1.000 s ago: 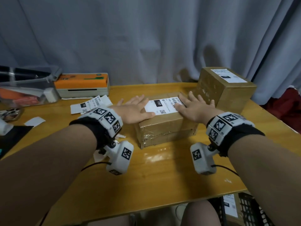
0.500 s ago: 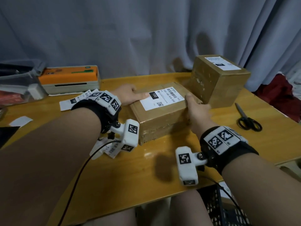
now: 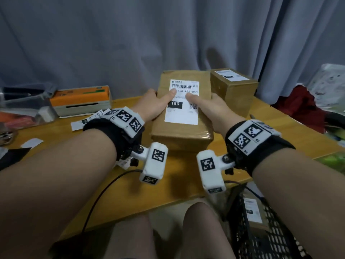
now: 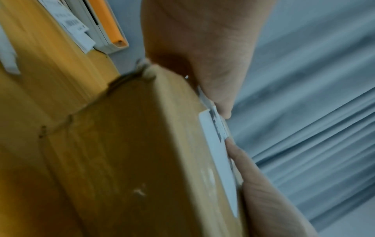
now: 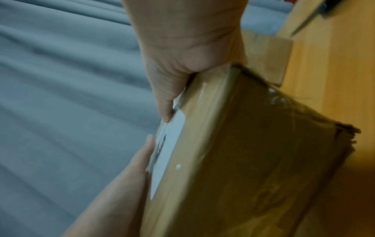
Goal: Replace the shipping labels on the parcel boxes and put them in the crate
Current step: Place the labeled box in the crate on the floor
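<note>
Above wooden table (image 3: pixel 179 180), flat cardboard box (image 3: pixel 182 126), both hands gripping.

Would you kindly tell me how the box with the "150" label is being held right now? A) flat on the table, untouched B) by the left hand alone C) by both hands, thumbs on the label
C: the left hand and right hand grip the box from either side, thumbs pressing on its label.

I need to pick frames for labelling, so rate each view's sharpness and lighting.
Head view: mostly sharp, the label on the held box is readable, with glare on the tape at its near edge and wide-angle bending at the borders. Left wrist view: dim, motion-smeared table. Right wrist view: dim, blurred throughout.
</note>
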A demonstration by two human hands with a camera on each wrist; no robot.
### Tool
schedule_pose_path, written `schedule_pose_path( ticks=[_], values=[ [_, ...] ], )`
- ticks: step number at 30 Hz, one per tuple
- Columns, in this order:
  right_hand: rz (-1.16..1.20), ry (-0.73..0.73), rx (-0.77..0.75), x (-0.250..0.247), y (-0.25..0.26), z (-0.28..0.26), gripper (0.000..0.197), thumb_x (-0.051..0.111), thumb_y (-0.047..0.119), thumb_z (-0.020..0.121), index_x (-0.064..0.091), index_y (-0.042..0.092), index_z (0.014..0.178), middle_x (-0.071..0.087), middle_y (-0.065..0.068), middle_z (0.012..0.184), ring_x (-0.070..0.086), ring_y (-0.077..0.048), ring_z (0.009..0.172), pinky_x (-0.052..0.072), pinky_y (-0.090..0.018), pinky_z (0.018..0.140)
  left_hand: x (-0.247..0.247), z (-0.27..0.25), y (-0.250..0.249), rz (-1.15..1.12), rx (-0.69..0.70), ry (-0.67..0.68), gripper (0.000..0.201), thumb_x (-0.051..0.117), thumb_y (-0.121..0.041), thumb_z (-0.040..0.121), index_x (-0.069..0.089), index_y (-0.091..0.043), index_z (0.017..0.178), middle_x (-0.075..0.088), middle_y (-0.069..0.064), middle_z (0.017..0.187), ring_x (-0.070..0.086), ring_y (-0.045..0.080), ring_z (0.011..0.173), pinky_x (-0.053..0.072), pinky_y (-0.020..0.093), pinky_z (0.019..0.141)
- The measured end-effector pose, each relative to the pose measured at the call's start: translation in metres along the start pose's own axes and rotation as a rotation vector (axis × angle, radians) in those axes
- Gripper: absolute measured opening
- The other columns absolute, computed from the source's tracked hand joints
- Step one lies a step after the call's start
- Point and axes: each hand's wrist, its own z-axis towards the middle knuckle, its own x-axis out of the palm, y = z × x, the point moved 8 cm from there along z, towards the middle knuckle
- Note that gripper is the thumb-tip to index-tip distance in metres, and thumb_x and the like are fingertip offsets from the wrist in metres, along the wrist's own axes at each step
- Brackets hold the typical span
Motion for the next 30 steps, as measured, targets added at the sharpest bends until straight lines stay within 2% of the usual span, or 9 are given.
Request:
schedule_pose_path(
  ticks=[2, 4, 8, 10, 13, 18, 21, 25, 30],
  values=[
    [-0.156, -0.116, -0.078, -0.029, 0.021, -0.008, 0.067, 0.077, 0.048, 0.067, 0.057, 0.019, 0.123, 0.071, 0.002, 0.109, 0.070, -0.017, 0.092, 0.058, -0.035, 0.082, 0.012, -0.004, -0.022, -0.066, 0.045, -0.009, 0.087, 0.051, -0.079, 0.061, 0.055, -0.014, 0.119, 0.070, -0.002, 0.106, 0.068, 0.016, 0.091, 0.055, 0.039, 0.085],
    [-0.312, -0.274, -0.164, -0.065, 0.035, -0.019, 0.085, 0.071, 0.067, 0.054, 0.054, 0.022, 0.125, 0.068, 0.007, 0.112, 0.065, -0.015, 0.101, 0.053, -0.038, 0.090, 0.032, -0.013, -0.051, -0.123, 0.098, -0.012, 0.075, 0.053, -0.069, 0.072, 0.052, -0.011, 0.119, 0.068, 0.001, 0.107, 0.068, 0.017, 0.093, 0.055, 0.040, 0.086],
    [-0.402, -0.463, -0.214, -0.140, 0.037, -0.051, 0.071, 0.069, 0.060, 0.072, 0.051, 0.015, 0.124, 0.063, 0.006, 0.112, 0.059, -0.013, 0.102, 0.047, -0.028, 0.086, 0.094, -0.027, -0.095, -0.135, 0.158, 0.012, 0.060, 0.052, -0.055, 0.087, 0.042, -0.010, 0.125, 0.062, 0.002, 0.115, 0.062, 0.020, 0.102, 0.052, 0.038, 0.090],
    [-0.401, -0.502, -0.216, -0.182, 0.029, -0.067, 0.069, 0.068, 0.064, 0.069, 0.057, 0.018, 0.118, 0.063, 0.011, 0.105, 0.060, -0.008, 0.095, 0.047, -0.026, 0.081, 0.133, -0.033, -0.111, -0.149, 0.196, 0.058, 0.065, 0.051, -0.061, 0.083, 0.041, -0.012, 0.125, 0.061, 0.003, 0.118, 0.062, 0.022, 0.104, 0.051, 0.041, 0.092],
    [-0.331, -0.551, -0.211, -0.250, 0.001, -0.098, 0.065, 0.073, 0.064, 0.061, 0.064, 0.020, 0.109, 0.071, 0.006, 0.102, 0.069, -0.010, 0.092, 0.056, -0.035, 0.083, 0.199, -0.047, -0.132, -0.100, 0.252, 0.168, 0.079, 0.050, -0.068, 0.077, 0.039, -0.013, 0.132, 0.058, 0.002, 0.126, 0.060, 0.021, 0.109, 0.050, 0.040, 0.093],
    [-0.197, -0.703, -0.105, -0.353, -0.074, -0.170, 0.030, 0.075, 0.042, 0.076, 0.061, 0.025, 0.096, 0.071, 0.002, 0.102, 0.070, -0.009, 0.088, 0.059, -0.031, 0.077, 0.334, -0.095, -0.153, 0.034, 0.398, 0.420, 0.075, 0.051, -0.070, 0.074, 0.047, -0.017, 0.127, 0.061, 0.001, 0.121, 0.058, 0.019, 0.111, 0.048, 0.035, 0.095],
    [-0.171, -0.817, -0.020, -0.398, -0.121, -0.201, 0.058, 0.076, 0.057, 0.064, 0.061, 0.022, 0.109, 0.071, 0.004, 0.105, 0.070, -0.013, 0.093, 0.057, -0.037, 0.083, 0.396, -0.116, -0.149, 0.110, 0.456, 0.505, 0.068, 0.053, -0.062, 0.081, 0.046, -0.017, 0.130, 0.056, 0.003, 0.126, 0.052, 0.018, 0.115, 0.045, 0.032, 0.097],
    [-0.196, -0.905, 0.055, -0.432, -0.170, -0.222, 0.065, 0.077, 0.050, 0.068, 0.049, 0.014, 0.115, 0.063, 0.009, 0.103, 0.062, -0.001, 0.088, 0.053, -0.023, 0.077, 0.465, -0.130, -0.121, 0.044, 0.391, 0.633, 0.073, 0.050, -0.069, 0.071, 0.050, -0.021, 0.127, 0.057, 0.005, 0.126, 0.058, 0.019, 0.111, 0.049, 0.040, 0.095],
    [-0.232, -0.974, 0.178, -0.459, -0.245, -0.215, 0.063, 0.076, 0.061, 0.060, 0.048, 0.021, 0.099, 0.065, 0.002, 0.097, 0.064, -0.016, 0.087, 0.053, -0.033, 0.077, 0.532, -0.121, -0.050, -0.110, 0.154, 0.718, 0.059, 0.055, -0.053, 0.082, 0.043, -0.023, 0.131, 0.056, 0.005, 0.129, 0.058, 0.021, 0.114, 0.048, 0.045, 0.097]
  ],
)
